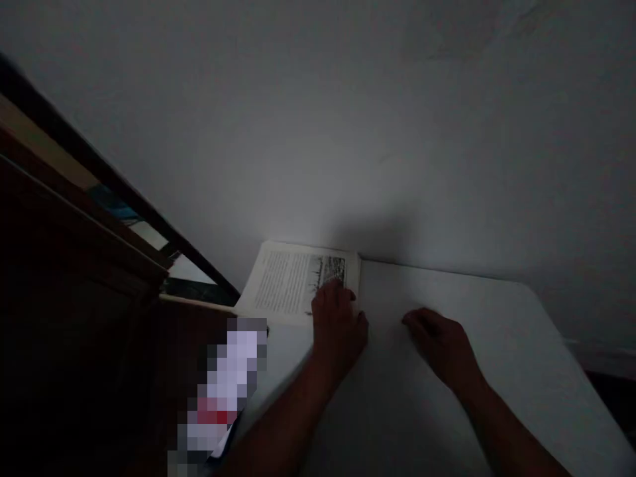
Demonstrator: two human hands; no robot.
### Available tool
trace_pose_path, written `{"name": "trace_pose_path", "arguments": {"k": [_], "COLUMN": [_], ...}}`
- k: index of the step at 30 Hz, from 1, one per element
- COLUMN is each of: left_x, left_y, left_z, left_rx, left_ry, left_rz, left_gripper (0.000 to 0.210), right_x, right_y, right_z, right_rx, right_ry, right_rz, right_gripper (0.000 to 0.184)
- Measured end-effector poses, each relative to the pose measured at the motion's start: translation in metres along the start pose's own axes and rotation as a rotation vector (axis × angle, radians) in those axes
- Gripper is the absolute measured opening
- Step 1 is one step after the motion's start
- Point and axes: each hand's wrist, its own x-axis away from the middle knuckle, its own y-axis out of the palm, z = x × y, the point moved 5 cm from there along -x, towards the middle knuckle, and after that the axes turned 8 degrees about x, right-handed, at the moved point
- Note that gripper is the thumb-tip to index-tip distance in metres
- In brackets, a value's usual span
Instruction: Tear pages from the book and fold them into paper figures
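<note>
A printed page or thin booklet [283,281] lies on the white table against the wall, with text on its left part and a dark picture along its right. My left hand [338,321] rests over the picture's lower end, fingers laid on the paper and thumb apart to the right. To the right of the paper, my right hand [442,341] is over the bare tabletop, its fingers curled in and tips pressed together. Dim light hides whether anything is between those fingertips. The hands are apart from each other.
The white table [517,351] meets a pale wall [298,119] at its back. At its left edge lies a pixelated, bright phone-like object [223,384]. Dark wooden furniture [74,318] and a slanting dark bar [124,189] stand at the left.
</note>
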Motion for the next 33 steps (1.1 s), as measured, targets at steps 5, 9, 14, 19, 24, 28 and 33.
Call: {"name": "trace_pose_path", "arguments": {"k": [5,9,14,19,24,28,33], "left_x": [-0.001,-0.002,-0.005,-0.008,-0.008,-0.008,-0.007], "left_y": [0.003,0.001,-0.002,-0.003,-0.002,-0.004,-0.007], "left_z": [-0.003,-0.002,-0.004,-0.008,-0.012,-0.011,-0.010], "left_rx": [0.009,0.025,0.048,0.084,0.166,0.212,0.229], "left_ry": [-0.013,-0.011,-0.008,0.006,0.009,0.009,0.010], "left_rz": [0.007,0.017,0.015,0.039,0.060,0.082,0.108], "left_gripper": [0.028,0.026,0.022,0.012,0.010,0.008,0.005], "right_x": [0.000,0.000,-0.001,-0.001,-0.001,-0.001,-0.001], "right_y": [0.001,-0.001,-0.001,0.000,0.000,0.000,0.000], "right_z": [-0.001,-0.002,-0.002,0.000,0.001,0.000,0.001], "right_rx": [0.004,0.012,0.018,0.012,0.032,0.030,0.030], "right_ry": [-0.002,0.005,-0.010,-0.001,0.017,0.015,0.012], "right_rz": [0.011,0.014,0.029,0.027,0.021,0.011,0.001], "right_gripper": [0.029,0.029,0.030,0.030,0.030,0.030,0.030]}}
